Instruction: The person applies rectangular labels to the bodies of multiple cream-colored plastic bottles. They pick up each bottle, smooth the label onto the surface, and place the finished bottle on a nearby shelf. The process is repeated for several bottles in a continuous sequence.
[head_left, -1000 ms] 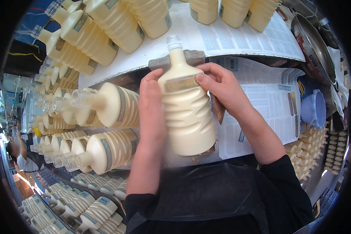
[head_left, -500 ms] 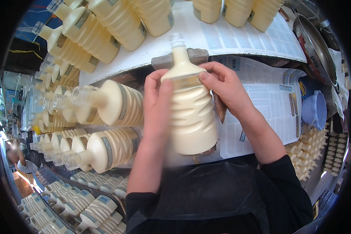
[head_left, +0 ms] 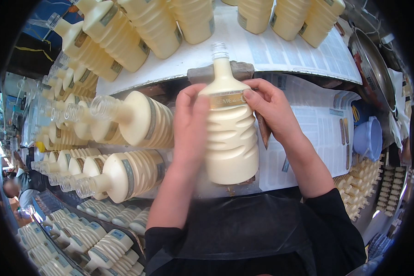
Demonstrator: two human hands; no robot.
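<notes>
A cream-coloured plastic bottle [head_left: 232, 158] with a wavy ribbed body lies in front of me, its clear threaded neck pointing away. Across its shoulder runs a gold label strip [head_left: 227, 100]. My right hand [head_left: 273, 108] grips the right shoulder, thumb on the label's right end and fingers curled behind. On the opposite side my left hand [head_left: 191, 122] holds the bottle, its thumb side blurred over the label's left end. Under the bottle's neck is a grey padded rest [head_left: 202, 74]. A pointed brown piece [head_left: 263, 131] shows beneath my right hand.
Rows of similar labelled bottles [head_left: 142, 117] lie to my left, and more stand on the white far board [head_left: 308, 62]. Label sheets [head_left: 303, 115] cover the table at right. Beyond them are a blue bucket [head_left: 368, 138] and a metal pan [head_left: 375, 69]. Another person [head_left: 25, 188] is at far left.
The view has shifted slightly, so the scene sits a little lower and to the right. More of the label's print shows between my thumbs. Both hands stay on the bottle.
</notes>
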